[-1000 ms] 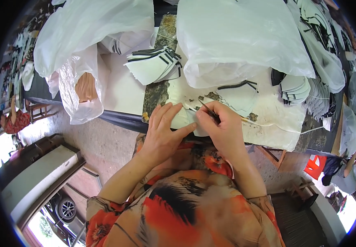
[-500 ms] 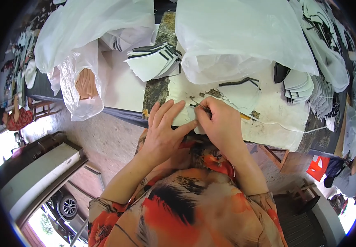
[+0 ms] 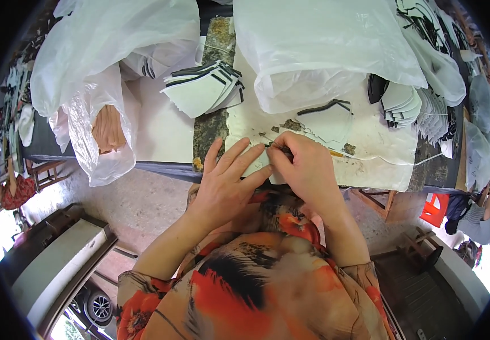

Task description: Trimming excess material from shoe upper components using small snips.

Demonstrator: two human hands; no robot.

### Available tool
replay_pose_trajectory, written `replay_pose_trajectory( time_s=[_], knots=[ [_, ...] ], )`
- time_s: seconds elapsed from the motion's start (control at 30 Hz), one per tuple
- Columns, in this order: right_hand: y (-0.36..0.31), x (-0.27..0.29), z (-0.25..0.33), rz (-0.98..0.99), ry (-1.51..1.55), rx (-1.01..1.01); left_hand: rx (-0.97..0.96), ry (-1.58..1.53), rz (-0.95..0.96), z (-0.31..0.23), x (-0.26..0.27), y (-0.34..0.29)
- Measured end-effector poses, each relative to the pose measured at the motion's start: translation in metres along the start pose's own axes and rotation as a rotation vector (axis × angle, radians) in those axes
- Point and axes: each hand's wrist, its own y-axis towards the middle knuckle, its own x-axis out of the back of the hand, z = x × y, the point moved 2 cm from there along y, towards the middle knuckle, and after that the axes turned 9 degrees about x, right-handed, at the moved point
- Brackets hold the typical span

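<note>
My left hand [image 3: 225, 184] lies with fingers spread over a small white piece [image 3: 259, 163] at the table's near edge, pressing it down. Beside it, my right hand [image 3: 308, 168] is closed in a pinch, thumb against curled fingers, over the piece's right side. A bit of dark strip shows near those fingertips; what they pinch is mostly hidden. Just beyond my right hand lies a flat white piece [image 3: 330, 126] with a black strip [image 3: 325, 106] along its far edge. A thin yellow-orange stick [image 3: 336, 153] pokes out beside my right hand.
A fanned stack of white pieces with black edging [image 3: 191, 95] lies far left. Large translucent plastic bags [image 3: 324, 42] cover the back. Another plastic bag [image 3: 80, 144] holds tan pieces [image 3: 107, 130]. More white stacks [image 3: 401, 105] stand right. A white cord [image 3: 389, 164] crosses the table.
The view has tilted and shifted slightly. My left hand stays spread on the white piece; my right fingers remain pinched, bunched a little more tightly at its edge.
</note>
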Motion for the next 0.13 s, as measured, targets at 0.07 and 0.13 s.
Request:
replay_pose_trajectory(
  time_s=[0.07,0.13],
  knots=[
    [-0.0005,0.0048,0.0018,0.007,0.040,-0.001,-0.008,0.014,-0.014,0.0009,-0.0018,-0.0013],
    [-0.0017,0.0118,0.0033,-0.004,0.095,-0.080,-0.017,0.029,-0.025,0.0025,-0.0054,-0.0028]
  ],
)
